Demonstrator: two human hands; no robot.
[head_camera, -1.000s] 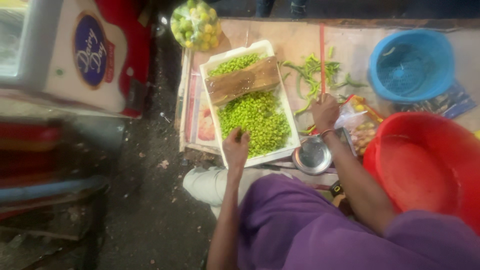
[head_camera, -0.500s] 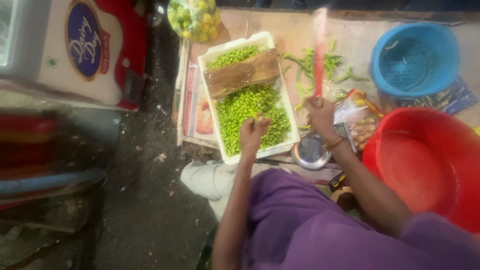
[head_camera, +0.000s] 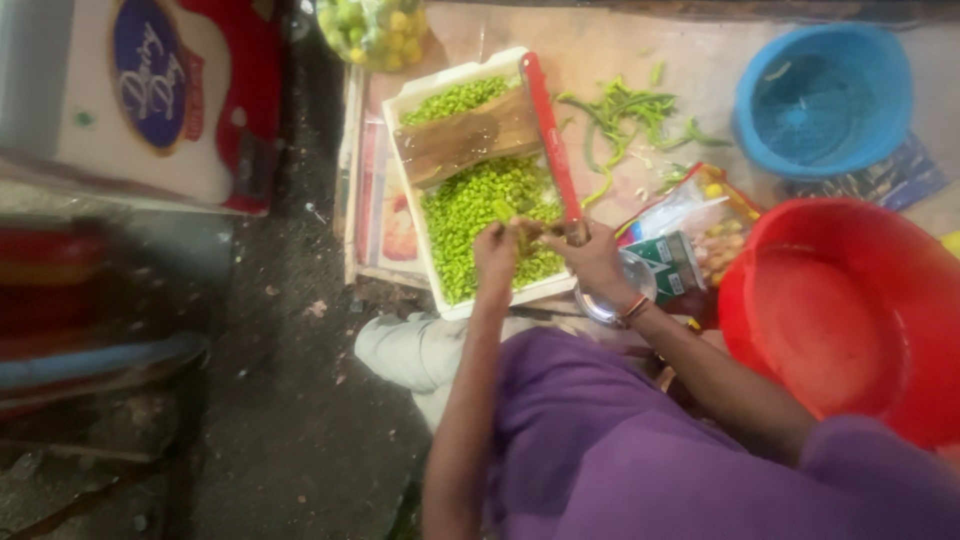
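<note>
I see bare board open beyond my hands above the packets (head_camera: 690, 235), hemmed by the tray (head_camera: 420, 215) left, blue basket (head_camera: 822, 95) and red tub (head_camera: 850, 310) right.

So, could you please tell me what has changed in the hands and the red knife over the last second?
The left hand has come off the chopped greens and met the right hand above the white tray. The red knife, raised upright a moment ago, now lies angled over the tray, handle still in the right grip. The wooden board, blue basket and red tub look unmoved.
</note>
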